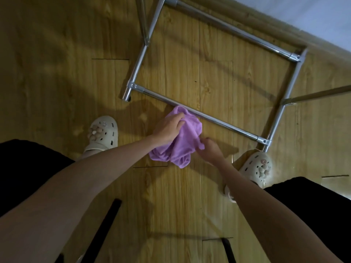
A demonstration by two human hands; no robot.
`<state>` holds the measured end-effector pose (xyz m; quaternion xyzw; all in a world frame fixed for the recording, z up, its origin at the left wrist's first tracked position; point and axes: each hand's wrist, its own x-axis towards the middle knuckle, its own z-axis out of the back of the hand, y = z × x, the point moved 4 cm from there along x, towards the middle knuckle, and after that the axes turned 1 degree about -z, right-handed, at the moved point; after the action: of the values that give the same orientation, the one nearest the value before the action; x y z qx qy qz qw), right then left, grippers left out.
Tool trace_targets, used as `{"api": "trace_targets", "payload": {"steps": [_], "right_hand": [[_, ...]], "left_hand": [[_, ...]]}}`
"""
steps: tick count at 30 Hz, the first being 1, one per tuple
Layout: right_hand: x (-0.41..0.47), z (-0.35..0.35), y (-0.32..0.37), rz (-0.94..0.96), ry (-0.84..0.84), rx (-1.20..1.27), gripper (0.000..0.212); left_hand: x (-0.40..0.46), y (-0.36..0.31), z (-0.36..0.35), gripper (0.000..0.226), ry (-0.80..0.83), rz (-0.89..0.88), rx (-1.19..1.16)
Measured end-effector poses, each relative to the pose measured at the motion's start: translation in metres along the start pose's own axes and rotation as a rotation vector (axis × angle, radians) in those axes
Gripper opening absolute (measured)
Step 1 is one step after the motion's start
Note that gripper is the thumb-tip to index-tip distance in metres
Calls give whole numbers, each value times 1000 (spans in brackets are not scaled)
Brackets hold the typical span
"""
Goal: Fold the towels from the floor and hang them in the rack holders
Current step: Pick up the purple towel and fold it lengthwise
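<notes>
Towel point(182, 141): purple, bunched, held above wood floor point(57, 73), long axis from near rack's front rail point(209, 118) down-left toward the person | Left hand point(168, 129): fingers curled onto upper end | Right hand point(210, 150): fingers pinching right edge.

We see both bare forearms reaching forward and down, converging toward the middle. The left hand point(168, 128) lies palm-down, fingers curled closed on cloth — the right hand point(210, 150) sits lower, its fingers pinched shut on the same cloth's edge.
</notes>
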<state>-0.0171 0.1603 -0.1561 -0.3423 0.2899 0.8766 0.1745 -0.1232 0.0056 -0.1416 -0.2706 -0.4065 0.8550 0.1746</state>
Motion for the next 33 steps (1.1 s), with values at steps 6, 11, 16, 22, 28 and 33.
{"api": "trace_targets", "payload": {"steps": [6,11,16,22,28,33], "right_hand": [[-38,35,12,-4,-97,10,25],[-86,70,32,3,-233,119,16],[-173,115,55,136,-560,401,22],[-258,181,81,234,-496,577,9],[-350,251,149,502,-470,809,19],[-399,274,194,593,-373,1139,18]], "left_hand": [[-37,-21,58,17,-329,162,-194],[-89,-72,97,15,-509,159,-213],[-150,-130,118,17,-631,121,-291],[-189,-191,166,12,-723,28,-362],[-192,-241,192,13,-514,-29,-233],[-210,-294,189,23,-272,-165,-159]]}}
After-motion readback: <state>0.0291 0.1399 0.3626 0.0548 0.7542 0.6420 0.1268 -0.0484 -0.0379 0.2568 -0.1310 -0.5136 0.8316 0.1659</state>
